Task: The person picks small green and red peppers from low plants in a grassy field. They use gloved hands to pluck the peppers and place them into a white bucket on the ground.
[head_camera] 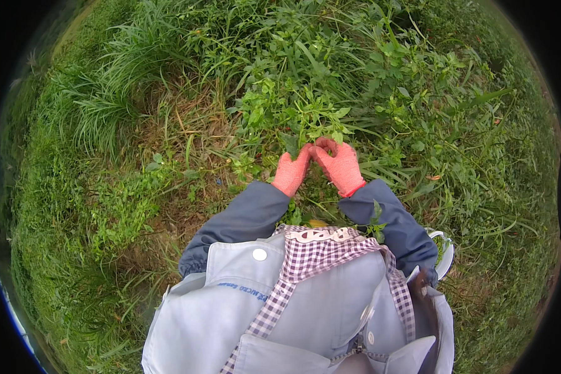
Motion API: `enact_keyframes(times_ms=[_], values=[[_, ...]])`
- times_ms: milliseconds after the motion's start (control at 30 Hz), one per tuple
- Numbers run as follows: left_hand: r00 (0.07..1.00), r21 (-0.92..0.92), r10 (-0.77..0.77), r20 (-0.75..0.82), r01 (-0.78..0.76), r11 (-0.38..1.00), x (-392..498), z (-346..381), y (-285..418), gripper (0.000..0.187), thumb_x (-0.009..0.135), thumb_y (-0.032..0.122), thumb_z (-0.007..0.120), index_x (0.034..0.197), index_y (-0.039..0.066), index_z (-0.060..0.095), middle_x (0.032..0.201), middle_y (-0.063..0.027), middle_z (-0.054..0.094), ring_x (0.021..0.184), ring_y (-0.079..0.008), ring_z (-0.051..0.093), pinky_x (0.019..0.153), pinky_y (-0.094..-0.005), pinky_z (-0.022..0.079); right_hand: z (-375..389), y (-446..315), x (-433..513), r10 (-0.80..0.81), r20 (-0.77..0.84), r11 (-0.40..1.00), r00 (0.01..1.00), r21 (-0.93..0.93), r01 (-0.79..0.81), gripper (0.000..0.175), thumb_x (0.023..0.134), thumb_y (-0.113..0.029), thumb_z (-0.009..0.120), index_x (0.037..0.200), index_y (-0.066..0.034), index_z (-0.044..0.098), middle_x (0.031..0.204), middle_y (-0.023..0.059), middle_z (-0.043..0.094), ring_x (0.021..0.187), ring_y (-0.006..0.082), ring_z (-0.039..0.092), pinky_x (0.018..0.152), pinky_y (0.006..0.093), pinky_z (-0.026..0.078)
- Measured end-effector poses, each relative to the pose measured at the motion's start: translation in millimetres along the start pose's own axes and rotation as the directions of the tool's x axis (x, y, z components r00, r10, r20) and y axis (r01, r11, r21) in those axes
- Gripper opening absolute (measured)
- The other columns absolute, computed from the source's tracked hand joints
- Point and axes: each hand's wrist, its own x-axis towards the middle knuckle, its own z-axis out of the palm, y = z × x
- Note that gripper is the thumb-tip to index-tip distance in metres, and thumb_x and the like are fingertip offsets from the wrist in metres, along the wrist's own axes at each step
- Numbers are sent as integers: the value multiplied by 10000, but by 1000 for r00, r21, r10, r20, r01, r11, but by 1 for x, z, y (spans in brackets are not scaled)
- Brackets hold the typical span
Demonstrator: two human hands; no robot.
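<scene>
My left hand and my right hand are close together at the front of a low, light-green leafy plant. Both wear coral-coloured coated work gloves. The left fingertips meet the right thumb and fingers, which curl inward. Leaves and stems of the plant hang right over the fingers. Whatever lies between the fingertips is hidden by the gloves and leaves. A few small red spots show among the foliage behind the hands, too small to identify.
A white bucket, partly covered by my right sleeve, holds some green matter. Tall grass grows at the upper left. Dry straw and bare soil show left of the hands. Dense weeds spread on the right. A checked apron covers my front.
</scene>
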Motion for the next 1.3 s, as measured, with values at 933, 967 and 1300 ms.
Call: enact_keyframes(times_ms=[933, 967, 1300], values=[[974, -159, -192, -122, 172, 972, 2, -7, 9, 506, 819, 499, 587, 999, 29, 540, 822, -84, 580, 623, -158, 540, 560, -326, 432, -5, 37, 12, 153, 680, 195, 717, 690, -697, 260, 890, -344, 544, 948, -96, 489, 677, -33, 418, 508, 67, 328, 381, 179, 247], [976, -190, -182, -123, 157, 969, 3, -6, 9, 526, 814, 511, 586, 1006, 23, 538, 808, -89, 577, 614, -169, 537, 564, -338, 439, -5, 39, 11, 133, 759, 107, 638, 629, -770, 276, 885, -352, 547, 972, -96, 497, 675, -39, 412, 506, 66, 321, 382, 177, 246], [944, -609, -278, -179, 116, 785, 17, -18, 15, 345, 871, 460, 507, 910, 118, 477, 594, -8, 392, 444, -131, 272, 440, -325, 269, -4, 33, -1, -181, 795, 47, 579, 595, -802, 292, 893, -407, 505, 883, -116, 480, 640, -32, 362, 476, 84, 294, 367, 187, 249]])
